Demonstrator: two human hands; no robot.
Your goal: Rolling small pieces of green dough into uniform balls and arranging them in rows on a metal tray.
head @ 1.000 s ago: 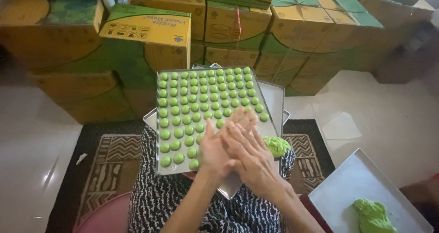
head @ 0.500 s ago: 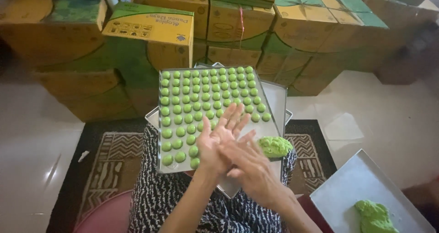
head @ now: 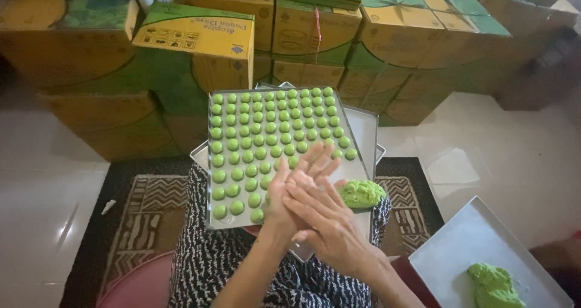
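My left hand (head: pixel 289 194) and right hand (head: pixel 330 218) meet palm to palm over the near right part of the tray (head: pixel 357 117), right laid across left. Fingers (head: pixel 319 158) of the left stretch out flat and slightly spread, not curled round anything; whatever sits between the palms is hidden, so I cannot tell if a bit of dough is pressed there.

The tray rests across my lap, tilted a little, so both hands work right above it. Rows of small green balls (head: pixel 261 129) fill its far and left parts, evenly spaced and not touching; the near right corner is bare metal.

A lump of green dough (head: pixel 361 193) lies on that bare part, just right of my hands, within easy reach. A second tray (head: pixel 460 253) on the floor, near right, carries another dough lump (head: pixel 493 285). Stacked cardboard boxes (head: pixel 200 42) stand beyond.
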